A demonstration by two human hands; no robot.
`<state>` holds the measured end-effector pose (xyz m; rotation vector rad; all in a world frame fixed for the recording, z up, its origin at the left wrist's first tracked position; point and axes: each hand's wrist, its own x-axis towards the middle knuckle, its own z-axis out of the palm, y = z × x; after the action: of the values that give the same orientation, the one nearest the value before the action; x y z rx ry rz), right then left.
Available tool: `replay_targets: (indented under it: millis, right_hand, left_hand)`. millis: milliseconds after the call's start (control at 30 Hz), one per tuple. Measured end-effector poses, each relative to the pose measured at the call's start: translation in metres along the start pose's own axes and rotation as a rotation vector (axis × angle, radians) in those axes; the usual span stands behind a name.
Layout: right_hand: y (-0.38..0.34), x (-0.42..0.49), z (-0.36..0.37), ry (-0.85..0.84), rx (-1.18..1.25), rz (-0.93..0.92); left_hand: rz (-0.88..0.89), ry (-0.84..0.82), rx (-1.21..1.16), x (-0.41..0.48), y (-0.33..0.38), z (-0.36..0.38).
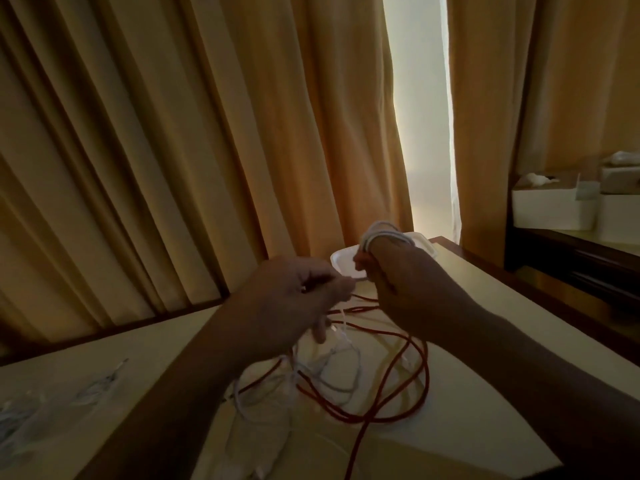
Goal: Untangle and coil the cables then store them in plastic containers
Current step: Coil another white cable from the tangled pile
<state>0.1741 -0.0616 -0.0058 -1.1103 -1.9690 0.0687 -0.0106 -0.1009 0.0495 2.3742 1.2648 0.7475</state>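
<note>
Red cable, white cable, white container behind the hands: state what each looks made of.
Thin red cable: probably rubber or plastic sheath, smooth, bending in loose loops. Thin white cable: likely soft plastic sheath, wound tightly round the right hand. White rounded container: seems thin plastic; dim light leaves finish uncertain.

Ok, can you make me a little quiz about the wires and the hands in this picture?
1. True or false: the red cable is wound round a hand.
2. The white cable is coiled round the fingers of: A) the left hand B) the right hand C) neither hand.
3. What does the left hand pinch?

Key: 1. False, it lies in loose loops on the table. 2. B. 3. A strand of the white cable.
</note>
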Motion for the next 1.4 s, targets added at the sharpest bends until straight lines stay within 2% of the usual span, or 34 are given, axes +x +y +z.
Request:
replay_targets:
  millis: [67,100,167,200,267,300,333,367,433,467,533,567,633,733,867,967,1033,1133,1200,1267,1333,1400]
  right_hand:
    - [0.001,-0.004,-0.010,-0.164,0.243,0.169]
    - [-0.003,-0.007,-0.014,-0.328,0.455,0.272]
    - [-0.017,-0.018,-0.019,-0.666,1.046,0.304]
    - [-0.025,-0.021,-0.020,-0.725,1.324,0.254]
    - [-0.040,-0.024,-0.021,-0.634,1.680,0.162]
    - [-0.043,-0.023,-0.020,-0.529,1.727,0.143]
    - [-0.046,-0.022,-0.021,-0.379,1.655,0.138]
    - [-0.046,-0.021,-0.020,-0.217,1.465,0.136]
    - [-0.042,-0.020,-0.018,0.029,0.867,0.136]
    - [-0.038,-0.020,-0.015,0.065,0.575,0.127]
    - [-0.033,-0.016,-0.006,-0.002,0.119,0.055]
    - [-0.032,-0.013,0.001,-0.069,-0.010,0.003]
    - [-0.028,-0.005,0.007,-0.220,-0.117,0.048]
    - [-0.016,0.005,0.006,-0.143,-0.126,0.058]
    - [-0.004,0.018,0.020,-0.219,0.026,0.110]
    - [0.001,0.021,0.032,-0.299,0.137,0.188]
    - [0.015,0.019,0.043,-0.365,0.092,0.174]
    - [0.036,0.017,0.053,-0.485,0.009,0.161]
    - [0.043,0.019,0.054,-0.519,0.080,0.209]
    - [0.039,0.022,0.053,-0.530,0.226,0.271]
    - [0.032,0.023,0.050,-0.570,0.393,0.307]
    - [0.023,0.018,0.047,-0.700,0.651,0.275]
  left_hand:
    - [0.005,0.055,0.004,0.000,-0.001,-0.010]
    - [0.055,0.122,0.065,0.003,-0.004,-0.014]
    - [0.168,0.256,0.101,0.010,-0.011,-0.015]
    - [0.210,0.282,0.028,0.012,-0.015,-0.011]
    - [0.213,0.235,-0.220,0.011,-0.019,0.006]
    - [0.180,0.178,-0.358,0.009,-0.020,0.016]
    - [0.111,0.099,-0.448,0.006,-0.021,0.026]
    - [0.011,0.011,-0.464,0.002,-0.018,0.035]
    - [-0.161,-0.151,-0.312,-0.005,-0.013,0.044]
    - [-0.185,-0.178,-0.171,-0.006,-0.010,0.043]
    - [-0.122,-0.123,0.155,-0.003,-0.003,0.037]
    - [-0.093,-0.092,0.286,-0.001,0.000,0.033]
    - [-0.073,-0.059,0.462,-0.001,0.000,0.022]
    - [0.002,-0.050,0.629,-0.007,-0.006,0.005]
    - [0.016,-0.002,0.541,-0.003,-0.028,-0.014]
    - [-0.005,0.024,0.336,-0.004,-0.060,-0.023]
    - [-0.031,0.073,0.140,-0.012,-0.080,-0.023]
    - [-0.066,0.296,-0.234,-0.020,-0.109,-0.019]
    - [-0.061,0.404,-0.404,-0.018,-0.123,-0.017]
    - [-0.050,0.465,-0.289,-0.014,-0.133,-0.015]
    - [-0.014,0.572,0.065,-0.011,-0.140,-0.011]
    - [0.065,0.662,0.349,-0.006,-0.146,-0.006]
